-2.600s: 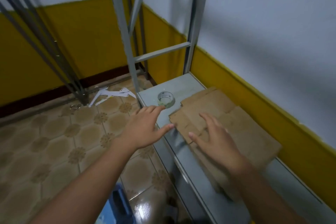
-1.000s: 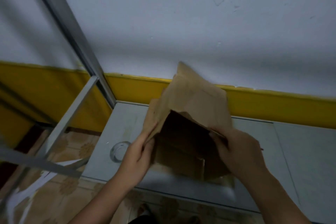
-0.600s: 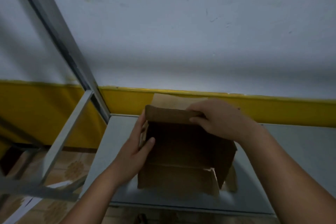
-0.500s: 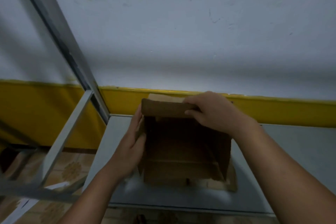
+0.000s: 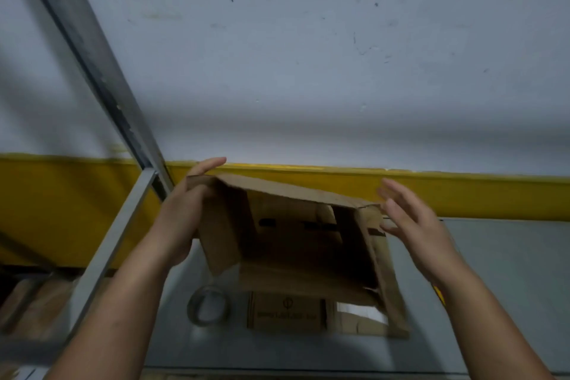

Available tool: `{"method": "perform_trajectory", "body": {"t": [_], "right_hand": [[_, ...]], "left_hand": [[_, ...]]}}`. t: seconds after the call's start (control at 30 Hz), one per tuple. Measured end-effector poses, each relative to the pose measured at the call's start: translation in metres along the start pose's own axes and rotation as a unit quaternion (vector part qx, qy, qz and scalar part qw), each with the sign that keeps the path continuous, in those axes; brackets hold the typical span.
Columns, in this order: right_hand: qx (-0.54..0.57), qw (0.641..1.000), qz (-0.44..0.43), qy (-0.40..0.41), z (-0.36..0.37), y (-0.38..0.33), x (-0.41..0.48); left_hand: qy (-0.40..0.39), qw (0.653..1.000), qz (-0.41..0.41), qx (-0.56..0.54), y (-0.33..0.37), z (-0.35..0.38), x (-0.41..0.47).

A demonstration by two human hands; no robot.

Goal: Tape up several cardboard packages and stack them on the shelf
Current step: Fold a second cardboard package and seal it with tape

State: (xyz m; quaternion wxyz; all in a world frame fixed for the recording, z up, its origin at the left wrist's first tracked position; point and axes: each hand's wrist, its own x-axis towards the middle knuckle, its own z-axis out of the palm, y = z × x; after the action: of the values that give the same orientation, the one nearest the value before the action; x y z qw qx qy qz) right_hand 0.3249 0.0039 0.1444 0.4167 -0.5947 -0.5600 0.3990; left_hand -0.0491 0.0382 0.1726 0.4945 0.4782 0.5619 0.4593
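Head cam: the L hand (image 5: 182, 219) is up at the left side of the cardboard box (image 5: 296, 244). Its palm lies flat on the box's left wall & the fingers (image 5: 209, 163) are straight, poking up past the far left corner. The thumb is hidden, so can't tell if it hooks inside. The R hand (image 5: 413, 225) is on the right side of the box, loose & spread, fingers straight, holding nothing. Its thumb is right by the box's right wall; touching or not, can't tell.

The box is up over the grey shelf (image 5: 499, 287), tipped so its dark inside faces the cam, w/ the far wall near the yellow wall stripe (image 5: 462, 191). Under its near edge lies flat cardboard (image 5: 287, 313) on the shelf. A tape roll (image 5: 208, 307) lies on the shelf just left of that. The grey shelf post (image 5: 92, 49) runs up on the left.

Vs. half a sec ago: the R hand was gripping the far top flap, now it has let go & moved out right. The L hand stays on the left wall. The box stood lower then; now it's lifted & tipped more. The tape roll shows now; it didn't before.
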Motion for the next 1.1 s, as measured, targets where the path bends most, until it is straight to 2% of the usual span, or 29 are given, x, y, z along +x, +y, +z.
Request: {"method": "perform_trajectory", "body": {"t": [0.13, 0.23, 0.33, 0.4, 0.57, 0.67, 0.8, 0.87, 0.97, 1.1], "right_hand": [[-0.001, 0.998, -0.041, -0.039, 0.018, -0.004, 0.002], [0.004, 0.999, -0.052, 0.003, 0.029, -0.007, 0.01], [0.034, 0.998, -0.026, 0.055, 0.035, -0.011, 0.02], [0.028, 0.997, -0.009, 0.065, 0.034, -0.014, 0.028], [-0.023, 0.997, 0.038, 0.071, 0.03, -0.013, 0.039], [-0.016, 0.997, 0.021, 0.073, 0.033, -0.014, 0.039], [0.026, 0.995, -0.011, 0.097, 0.036, -0.009, 0.043], [0.014, 0.994, -0.01, 0.11, 0.035, -0.003, 0.051], [0.013, 0.991, 0.011, 0.132, 0.034, 0.002, 0.06], [-0.009, 0.991, -0.015, 0.133, 0.038, 0.003, 0.064]], "left_hand": [[-0.042, 0.998, -0.038, -0.008, 0.004, -0.002, 0.005], [-0.06, 0.997, -0.057, -0.008, 0.0, -0.002, 0.005], [-0.127, 0.989, -0.075, 0.015, -0.002, 0.004, -0.002], [-0.16, 0.985, -0.065, 0.013, -0.007, 0.008, -0.006], [-0.168, 0.986, -0.002, 0.015, -0.019, 0.018, -0.012], [-0.149, 0.988, 0.023, 0.037, -0.029, 0.024, -0.015], [-0.073, 0.99, 0.084, 0.086, -0.036, 0.029, -0.015], [-0.079, 0.988, 0.101, 0.083, -0.039, 0.031, -0.013], [-0.095, 0.984, 0.096, 0.116, -0.046, 0.039, -0.009], [-0.035, 0.988, 0.096, 0.117, -0.059, 0.053, 0.002]]}}
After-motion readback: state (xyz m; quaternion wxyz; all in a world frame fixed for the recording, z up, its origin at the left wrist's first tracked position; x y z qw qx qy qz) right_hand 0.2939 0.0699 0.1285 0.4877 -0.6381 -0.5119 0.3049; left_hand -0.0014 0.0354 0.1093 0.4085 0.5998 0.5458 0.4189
